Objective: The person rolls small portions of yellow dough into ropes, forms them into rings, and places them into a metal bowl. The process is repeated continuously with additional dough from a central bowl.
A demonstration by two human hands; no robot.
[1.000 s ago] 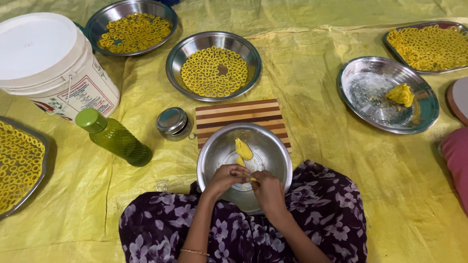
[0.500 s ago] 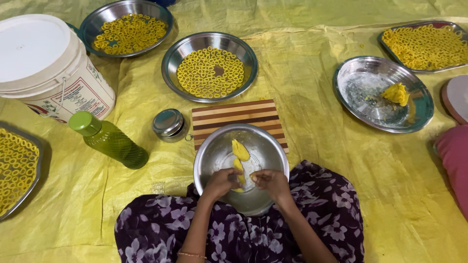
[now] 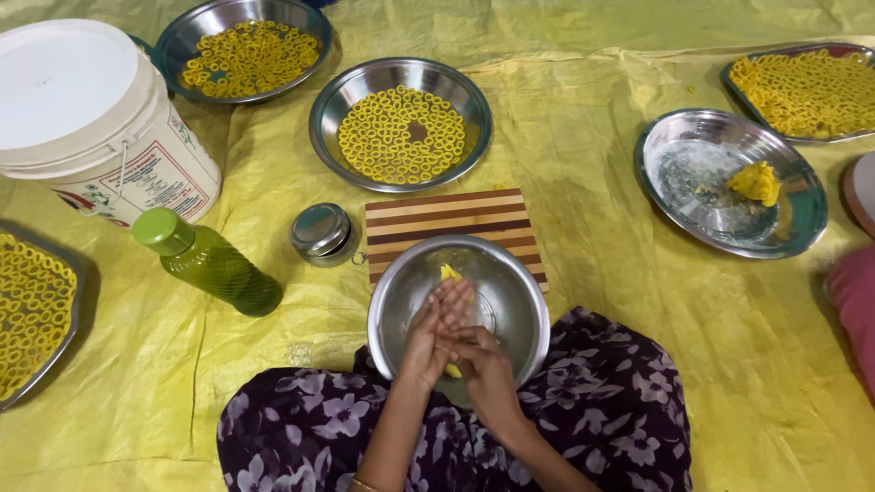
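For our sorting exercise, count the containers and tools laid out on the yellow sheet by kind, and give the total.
Steel plates or trays holding yellow dough rings: 4
Steel plate with a dough lump: 1
Steel bowl under the hands: 1
White lidded bucket: 1
Green bottle: 1
Small steel tin: 1
Striped wooden board: 1
Total: 10

Left hand (image 3: 436, 330) and right hand (image 3: 480, 364) now pressed palm to palm over the steel bowl (image 3: 401, 292), earlier side by side. Yellow dough piece (image 3: 452, 370) now squeezed within the grip; another dough lump (image 3: 449, 272) just beyond the fingertips.
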